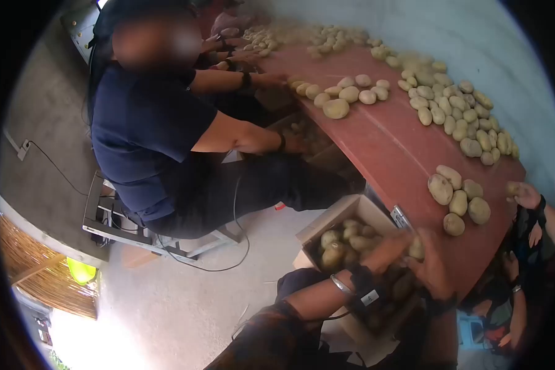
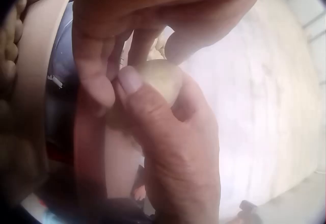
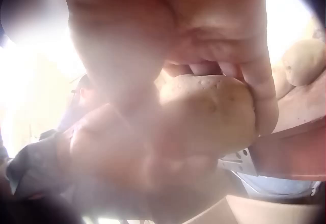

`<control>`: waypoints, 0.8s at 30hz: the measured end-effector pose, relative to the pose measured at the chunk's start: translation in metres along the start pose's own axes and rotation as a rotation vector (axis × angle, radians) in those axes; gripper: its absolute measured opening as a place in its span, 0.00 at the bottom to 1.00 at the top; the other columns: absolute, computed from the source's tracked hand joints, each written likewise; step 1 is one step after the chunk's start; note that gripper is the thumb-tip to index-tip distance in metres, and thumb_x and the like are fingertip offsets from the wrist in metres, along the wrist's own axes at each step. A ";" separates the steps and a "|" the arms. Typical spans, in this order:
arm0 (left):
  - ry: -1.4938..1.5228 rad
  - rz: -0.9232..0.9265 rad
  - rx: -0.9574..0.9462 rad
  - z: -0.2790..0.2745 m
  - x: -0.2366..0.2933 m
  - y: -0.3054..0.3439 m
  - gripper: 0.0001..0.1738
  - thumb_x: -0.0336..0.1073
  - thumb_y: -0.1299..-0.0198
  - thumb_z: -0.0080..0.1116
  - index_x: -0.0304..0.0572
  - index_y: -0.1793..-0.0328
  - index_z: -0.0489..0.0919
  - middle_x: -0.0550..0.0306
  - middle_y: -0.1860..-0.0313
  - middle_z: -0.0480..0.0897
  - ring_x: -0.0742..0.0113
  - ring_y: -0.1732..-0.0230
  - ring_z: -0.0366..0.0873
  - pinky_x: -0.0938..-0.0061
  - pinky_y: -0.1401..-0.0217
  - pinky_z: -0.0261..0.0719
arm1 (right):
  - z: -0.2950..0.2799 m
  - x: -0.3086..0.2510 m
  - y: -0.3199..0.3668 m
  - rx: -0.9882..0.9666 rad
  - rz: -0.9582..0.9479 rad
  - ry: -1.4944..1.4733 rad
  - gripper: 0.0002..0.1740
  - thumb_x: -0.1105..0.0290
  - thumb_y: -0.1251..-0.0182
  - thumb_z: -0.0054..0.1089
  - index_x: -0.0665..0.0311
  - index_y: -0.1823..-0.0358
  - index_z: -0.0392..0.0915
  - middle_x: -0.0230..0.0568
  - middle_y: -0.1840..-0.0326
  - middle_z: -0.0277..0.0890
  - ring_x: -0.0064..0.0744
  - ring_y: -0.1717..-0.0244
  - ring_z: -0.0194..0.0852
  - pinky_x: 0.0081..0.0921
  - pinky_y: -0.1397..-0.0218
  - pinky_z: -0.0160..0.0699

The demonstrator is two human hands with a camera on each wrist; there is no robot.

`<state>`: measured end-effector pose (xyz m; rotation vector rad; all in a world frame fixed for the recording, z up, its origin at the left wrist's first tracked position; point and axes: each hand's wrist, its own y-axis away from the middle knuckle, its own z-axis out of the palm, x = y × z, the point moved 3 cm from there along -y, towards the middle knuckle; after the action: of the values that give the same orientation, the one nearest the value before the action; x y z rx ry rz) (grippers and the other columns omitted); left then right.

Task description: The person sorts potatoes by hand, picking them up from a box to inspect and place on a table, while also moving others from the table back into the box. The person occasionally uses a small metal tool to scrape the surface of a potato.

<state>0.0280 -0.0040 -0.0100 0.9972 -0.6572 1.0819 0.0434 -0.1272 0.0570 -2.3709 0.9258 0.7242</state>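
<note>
Both hands are together over an open cardboard box, around one pale potato (image 1: 415, 248). In the left wrist view, the left hand (image 1: 388, 250) comes from above with its fingers and thumb bent around the potato (image 2: 162, 81). The right hand (image 1: 435, 265) grips the same potato, its thumb (image 2: 145, 99) lying along the near side. From the right wrist, the potato (image 3: 209, 112) shows small bumps on its skin, with the right fingers (image 3: 261, 91) curled over its far end. The left hand (image 3: 117, 142) is blurred there.
Loose potatoes (image 1: 458, 200) lie on the red table (image 1: 388, 148), with a long heap (image 1: 456, 111) along its far side. The cardboard box (image 1: 351, 206) holds several potatoes. A person in dark blue (image 1: 154, 129) sits at the left, reaching to the table. More hands (image 1: 527, 196) show at right.
</note>
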 end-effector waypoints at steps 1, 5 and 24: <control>0.000 0.009 0.009 0.000 0.001 0.000 0.15 0.45 0.35 0.44 0.45 0.52 0.72 0.64 0.62 0.75 0.75 0.66 0.73 0.79 0.71 0.75 | 0.000 0.000 0.000 0.012 -0.013 -0.002 0.36 0.79 0.58 0.65 0.70 0.43 0.62 0.58 0.45 0.63 0.55 0.43 0.61 0.39 0.40 0.61; 0.042 0.032 0.011 0.007 -0.001 0.001 0.14 0.44 0.35 0.43 0.45 0.52 0.72 0.64 0.63 0.75 0.75 0.68 0.74 0.80 0.71 0.75 | -0.005 -0.002 0.000 0.017 -0.072 0.001 0.34 0.80 0.57 0.63 0.71 0.44 0.62 0.58 0.47 0.63 0.56 0.45 0.63 0.38 0.42 0.63; 0.085 0.106 -0.006 0.010 0.029 0.014 0.11 0.37 0.36 0.49 0.40 0.52 0.74 0.60 0.62 0.79 0.74 0.66 0.77 0.80 0.65 0.75 | -0.009 0.011 -0.002 0.160 0.144 -0.282 0.36 0.78 0.55 0.65 0.66 0.41 0.61 0.50 0.47 0.68 0.42 0.46 0.68 0.31 0.43 0.67</control>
<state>0.0255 0.0006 0.0239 0.9148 -0.6498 1.2082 0.0547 -0.1365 0.0568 -2.0157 0.9968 0.9723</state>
